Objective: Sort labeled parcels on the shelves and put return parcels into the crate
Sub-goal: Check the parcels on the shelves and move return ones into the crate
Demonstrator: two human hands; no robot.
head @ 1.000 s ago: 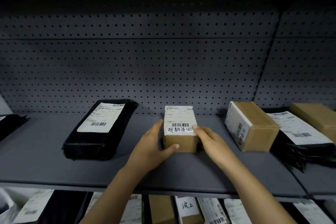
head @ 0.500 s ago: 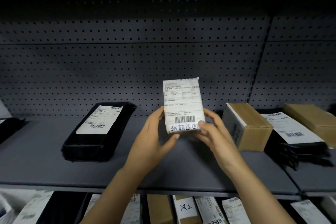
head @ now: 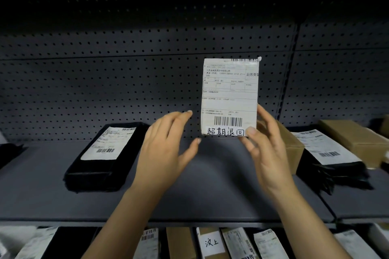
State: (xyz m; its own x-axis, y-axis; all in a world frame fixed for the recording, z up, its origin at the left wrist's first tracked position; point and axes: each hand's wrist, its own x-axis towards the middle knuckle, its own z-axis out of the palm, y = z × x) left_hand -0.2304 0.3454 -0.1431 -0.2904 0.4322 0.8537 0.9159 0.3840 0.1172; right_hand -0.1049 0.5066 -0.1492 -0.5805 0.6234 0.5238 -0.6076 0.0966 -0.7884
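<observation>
Parcel (head: 229,94) is held upright in the air above the shelf (head: 210,185), at 2 o'clock from the centre of view. Its white label faces the camera, with a barcode and handwritten characters along its bottom edge. The right hand (head: 267,153), at 5 o'clock of it, pinches its lower right corner, thumb on the front and fingers behind the right edge. The left hand (head: 164,149), at 8 o'clock, is spread wide and holds nothing; its thumb tip is just beside the lower left corner, and I cannot tell if it touches. A black parcel (head: 94,176) lies flat on the shelf further out at 8 o'clock. A box (head: 292,147) and a bag (head: 315,170) sit at 4 o'clock. The pegboard (head: 105,80) stands behind.
</observation>
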